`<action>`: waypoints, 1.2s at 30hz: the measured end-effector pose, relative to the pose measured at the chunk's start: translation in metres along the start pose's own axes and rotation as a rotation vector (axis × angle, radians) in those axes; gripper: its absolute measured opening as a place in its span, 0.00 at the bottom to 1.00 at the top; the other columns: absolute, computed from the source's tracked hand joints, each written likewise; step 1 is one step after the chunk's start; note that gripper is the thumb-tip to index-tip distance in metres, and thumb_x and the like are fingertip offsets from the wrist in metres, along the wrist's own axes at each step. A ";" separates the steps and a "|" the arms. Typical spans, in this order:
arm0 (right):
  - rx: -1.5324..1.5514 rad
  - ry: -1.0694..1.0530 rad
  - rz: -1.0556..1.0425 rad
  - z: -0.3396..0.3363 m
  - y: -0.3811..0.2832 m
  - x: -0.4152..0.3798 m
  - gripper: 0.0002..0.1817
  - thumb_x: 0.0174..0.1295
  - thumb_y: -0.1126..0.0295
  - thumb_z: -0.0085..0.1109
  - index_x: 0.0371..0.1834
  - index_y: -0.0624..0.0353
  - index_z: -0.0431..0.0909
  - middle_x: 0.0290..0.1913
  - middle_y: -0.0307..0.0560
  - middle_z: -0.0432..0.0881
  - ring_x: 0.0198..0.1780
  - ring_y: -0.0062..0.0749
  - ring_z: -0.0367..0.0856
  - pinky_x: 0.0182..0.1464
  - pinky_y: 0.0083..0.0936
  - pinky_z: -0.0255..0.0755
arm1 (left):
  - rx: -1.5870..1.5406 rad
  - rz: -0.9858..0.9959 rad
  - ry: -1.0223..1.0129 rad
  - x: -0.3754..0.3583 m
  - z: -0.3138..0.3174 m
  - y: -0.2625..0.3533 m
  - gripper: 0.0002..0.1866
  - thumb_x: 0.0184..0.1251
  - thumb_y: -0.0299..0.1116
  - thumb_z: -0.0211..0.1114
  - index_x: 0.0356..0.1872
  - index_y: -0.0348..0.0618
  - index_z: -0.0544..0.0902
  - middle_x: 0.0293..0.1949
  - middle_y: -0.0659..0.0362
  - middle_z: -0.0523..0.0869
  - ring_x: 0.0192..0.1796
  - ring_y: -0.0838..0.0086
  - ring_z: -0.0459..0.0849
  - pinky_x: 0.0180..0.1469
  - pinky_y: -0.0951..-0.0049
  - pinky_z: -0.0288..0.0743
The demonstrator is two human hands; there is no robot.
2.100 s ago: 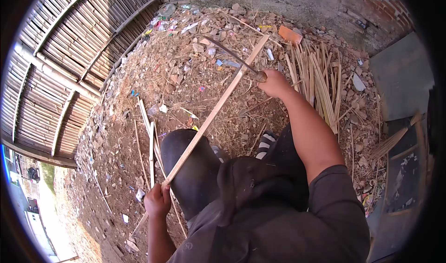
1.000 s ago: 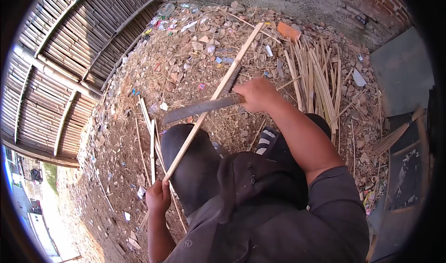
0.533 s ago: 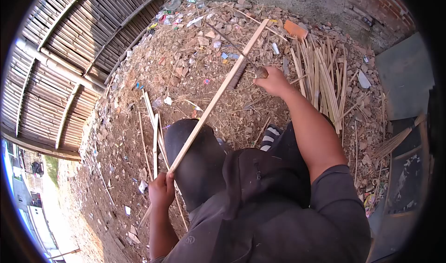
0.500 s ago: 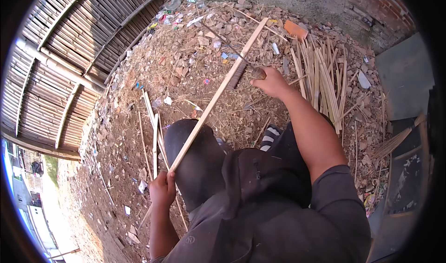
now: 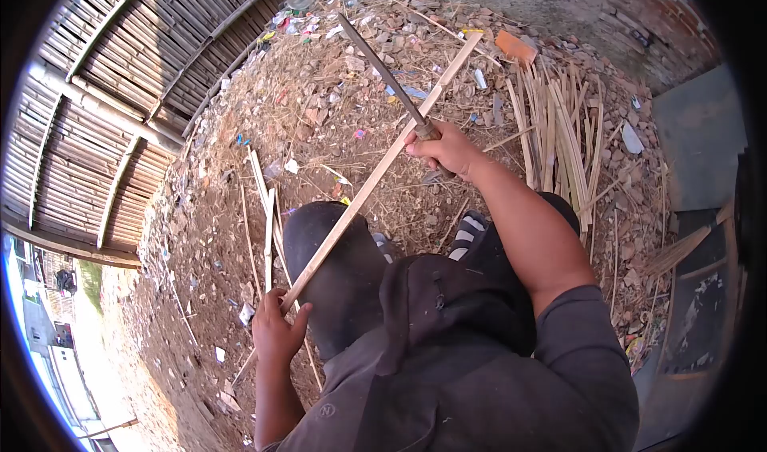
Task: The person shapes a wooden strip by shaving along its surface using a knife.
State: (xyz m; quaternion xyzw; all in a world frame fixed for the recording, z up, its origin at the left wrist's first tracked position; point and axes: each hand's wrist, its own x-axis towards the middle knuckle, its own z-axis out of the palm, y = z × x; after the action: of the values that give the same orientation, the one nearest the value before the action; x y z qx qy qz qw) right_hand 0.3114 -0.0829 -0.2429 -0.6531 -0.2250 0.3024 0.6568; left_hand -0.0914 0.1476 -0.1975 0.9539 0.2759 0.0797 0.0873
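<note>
A long pale bamboo strip point(image 5: 375, 176) slants across my left knee, its far end up over the rubble. My left hand point(image 5: 280, 332) is around the near end, thumb lifted out to the side. In my right hand point(image 5: 451, 150) is the handle of a machete point(image 5: 383, 70), its dark blade pointing up and left across the strip. The fingertips of that hand meet the strip's edge just below the blade. Part of the handle is hidden by my fingers.
To the right lies a pile of split bamboo strips point(image 5: 559, 132), near an orange tile piece point(image 5: 516, 47). More strips point(image 5: 268, 220) lie left of my knee. A bamboo wall point(image 5: 120, 61) stands at left, a brick wall point(image 5: 655, 21) at back right. Stones and litter cover the ground.
My right hand has moved left and slightly down onto the strip, and the machete has turned so its blade looks broader. My left thumb has spread away from the strip.
</note>
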 end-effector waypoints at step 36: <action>-1.153 -0.021 -0.129 0.026 -0.031 -0.025 0.17 0.54 0.62 0.67 0.46 0.55 0.85 0.39 0.57 0.88 0.44 0.57 0.87 0.48 0.47 0.81 | -0.123 -0.059 -0.183 0.019 0.014 -0.003 0.27 0.79 0.54 0.58 0.28 0.37 0.76 0.25 0.40 0.83 0.31 0.38 0.83 0.35 0.44 0.73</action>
State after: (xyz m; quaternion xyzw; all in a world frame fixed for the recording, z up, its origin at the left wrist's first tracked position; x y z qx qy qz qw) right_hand 0.2786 -0.0802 -0.2080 -0.8871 -0.3994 0.0969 0.2100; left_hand -0.0744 0.1582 -0.2102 0.9414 0.2895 0.0064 0.1729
